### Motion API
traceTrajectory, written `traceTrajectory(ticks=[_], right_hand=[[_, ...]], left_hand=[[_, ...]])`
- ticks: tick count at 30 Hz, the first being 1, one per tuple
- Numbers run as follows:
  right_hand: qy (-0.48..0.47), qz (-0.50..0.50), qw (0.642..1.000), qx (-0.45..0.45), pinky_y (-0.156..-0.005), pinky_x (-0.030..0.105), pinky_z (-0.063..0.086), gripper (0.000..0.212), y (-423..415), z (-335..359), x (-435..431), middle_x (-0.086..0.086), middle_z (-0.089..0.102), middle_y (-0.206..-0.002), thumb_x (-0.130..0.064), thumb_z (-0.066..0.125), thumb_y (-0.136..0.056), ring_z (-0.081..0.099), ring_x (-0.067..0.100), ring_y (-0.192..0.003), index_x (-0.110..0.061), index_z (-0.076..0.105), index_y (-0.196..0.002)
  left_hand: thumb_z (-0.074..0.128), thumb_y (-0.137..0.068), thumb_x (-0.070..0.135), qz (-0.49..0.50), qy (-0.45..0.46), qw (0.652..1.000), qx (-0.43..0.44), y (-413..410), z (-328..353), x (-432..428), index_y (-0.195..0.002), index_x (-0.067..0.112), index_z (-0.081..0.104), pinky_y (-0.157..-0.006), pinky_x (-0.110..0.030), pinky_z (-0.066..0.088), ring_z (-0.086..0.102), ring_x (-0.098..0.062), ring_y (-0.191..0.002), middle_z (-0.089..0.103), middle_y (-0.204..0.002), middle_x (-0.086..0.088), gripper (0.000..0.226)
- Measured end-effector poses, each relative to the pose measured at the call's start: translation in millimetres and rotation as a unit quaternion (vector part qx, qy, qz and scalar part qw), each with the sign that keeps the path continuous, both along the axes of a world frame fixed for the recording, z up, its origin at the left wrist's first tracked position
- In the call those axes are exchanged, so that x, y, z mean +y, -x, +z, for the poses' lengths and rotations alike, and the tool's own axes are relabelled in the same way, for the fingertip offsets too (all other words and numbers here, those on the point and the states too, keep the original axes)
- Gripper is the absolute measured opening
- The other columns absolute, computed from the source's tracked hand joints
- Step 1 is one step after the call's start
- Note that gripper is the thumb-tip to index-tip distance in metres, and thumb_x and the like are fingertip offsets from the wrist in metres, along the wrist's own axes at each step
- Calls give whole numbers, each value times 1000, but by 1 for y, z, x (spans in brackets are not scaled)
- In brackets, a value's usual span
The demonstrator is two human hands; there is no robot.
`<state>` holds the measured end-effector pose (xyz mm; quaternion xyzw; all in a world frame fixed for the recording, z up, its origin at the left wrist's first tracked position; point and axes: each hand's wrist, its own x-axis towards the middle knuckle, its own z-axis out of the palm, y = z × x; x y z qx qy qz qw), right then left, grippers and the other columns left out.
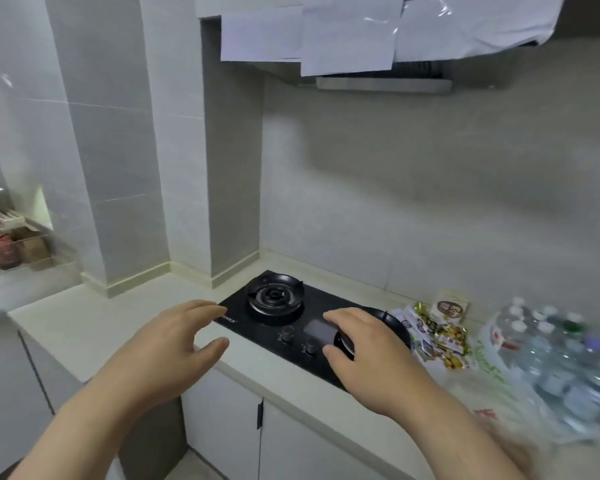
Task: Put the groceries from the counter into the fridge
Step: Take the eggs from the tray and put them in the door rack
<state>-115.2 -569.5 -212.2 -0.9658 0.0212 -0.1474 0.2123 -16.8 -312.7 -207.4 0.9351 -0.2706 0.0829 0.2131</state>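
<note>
Kitchen counter point(118, 327) w/ black gas hob point(274, 299) near back wall. Groceries at counter's right end: snack packs point(437, 337), wrapped water bottles point(561, 362). L hand point(184, 341) & R hand point(368, 355) empty, fingers loosely spread, above hob's front edge.

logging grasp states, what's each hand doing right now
Left hand: open, holding nothing.
Right hand: open, holding nothing.
</note>
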Motion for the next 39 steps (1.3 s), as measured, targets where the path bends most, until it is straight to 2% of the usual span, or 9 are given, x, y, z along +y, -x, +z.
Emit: traceTrajectory(ticks=[5,11,15,18,23,26,31,34,39], right_hand=[[44,-105,993,25,-104,18,30,45,59,-4,-40,-20,40,-143,-36,51,-98,36,6,-134,-33,42,-143],[15,-204,978,30,-101,13,29,47,119,-16,-93,-22,39,-142,-35,51,-98,42,3,-131,-36,41,-144],[5,-254,967,31,-97,11,26,48,148,-33,-133,-19,39,-146,-35,52,-98,41,0,-127,-34,42,-144],[7,-260,964,58,-94,10,26,47,161,-52,-160,-18,40,-144,-36,50,-98,40,1,-126,-32,42,-144],[4,-260,960,102,-100,15,33,45,173,-85,-210,-14,46,-138,-35,50,-97,43,8,-127,-28,46,-141],[-5,-258,958,125,-103,19,34,44,175,-103,-240,-10,48,-137,-31,53,-94,45,12,-126,-28,49,-138],[-19,-252,957,145,-104,22,35,45,176,-132,-279,-9,50,-136,-32,54,-94,46,13,-127,-28,49,-139],[-37,-250,956,152,-102,22,36,45,175,-149,-297,-10,51,-134,-31,54,-93,48,14,-126,-29,49,-138],[-86,-248,949,173,-100,20,38,54,166,-178,-316,-11,53,-132,-29,57,-91,51,11,-120,-33,46,-144]], left_hand=[[50,-95,46,-82,-28,996,15,4,-13,-51,-143,33,43,-105,-19,33,40,-1,-132,40,-146,21,51],[53,-94,43,-166,-19,985,35,18,-19,-118,-142,30,46,-98,-19,39,48,-2,-122,43,-143,21,50],[54,-94,42,-210,-20,977,40,26,-30,-163,-138,33,49,-95,-18,41,49,-1,-118,49,-134,22,46],[52,-94,45,-258,-46,964,49,42,-48,-203,-140,37,46,-99,-14,35,42,2,-127,44,-139,26,47],[50,-95,45,-287,-68,950,99,63,-74,-268,-144,36,41,-105,-13,31,38,3,-132,38,-145,26,50],[53,-94,42,-285,-88,949,104,63,-85,-304,-142,35,44,-100,-14,37,45,-1,-128,45,-142,21,49],[58,-90,34,-271,-116,947,128,63,-105,-349,-122,23,61,-94,-26,46,57,-11,-112,60,-125,10,33],[58,-89,33,-271,-122,941,161,61,-124,-367,-118,20,63,-92,-29,47,58,-12,-107,62,-119,9,32],[61,-82,44,-281,-120,920,244,50,-162,-393,-122,28,62,-90,-28,50,61,-3,-96,64,-104,15,43]])
